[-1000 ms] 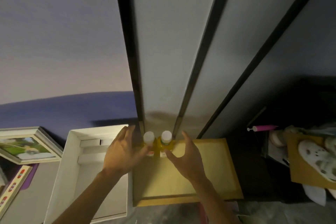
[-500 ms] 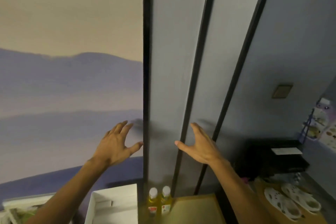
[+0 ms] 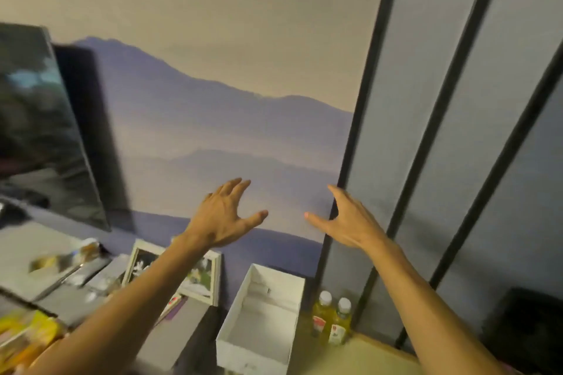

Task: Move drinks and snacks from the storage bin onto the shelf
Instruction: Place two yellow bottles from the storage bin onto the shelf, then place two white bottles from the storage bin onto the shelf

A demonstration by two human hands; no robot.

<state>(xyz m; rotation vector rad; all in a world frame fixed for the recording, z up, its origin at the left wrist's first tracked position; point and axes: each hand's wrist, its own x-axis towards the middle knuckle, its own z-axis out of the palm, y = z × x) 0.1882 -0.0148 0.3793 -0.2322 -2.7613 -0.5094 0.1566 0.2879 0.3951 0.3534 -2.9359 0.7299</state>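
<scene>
Both hands are raised in front of the wall, well above the surfaces below. The left hand (image 3: 224, 219) has its fingers spread wide and holds nothing; the right hand (image 3: 347, 221) is likewise open and empty, thumb pointing toward the left hand.

Two yellow drink bottles (image 3: 332, 321) with white caps stand upright, touching each other, on the tan shelf top (image 3: 359, 356), against the grey panel (image 3: 393, 192). An empty white box (image 3: 262, 318) sits just beside them to the left.

Judged step: reaching for the next item. To do it well, the person should turn left toward the yellow packets (image 3: 24, 335) at the lower left edge, which are probably snacks, take a firm grasp, and set each clear of the standing bottles so neither is knocked.

Limits of view: the packets are blurred and cut off, and no bin wall can be made out around them. The items on the grey surface (image 3: 39, 250) are smeared beyond identification. The picture frame (image 3: 195, 277) is partly hidden by the left forearm.
</scene>
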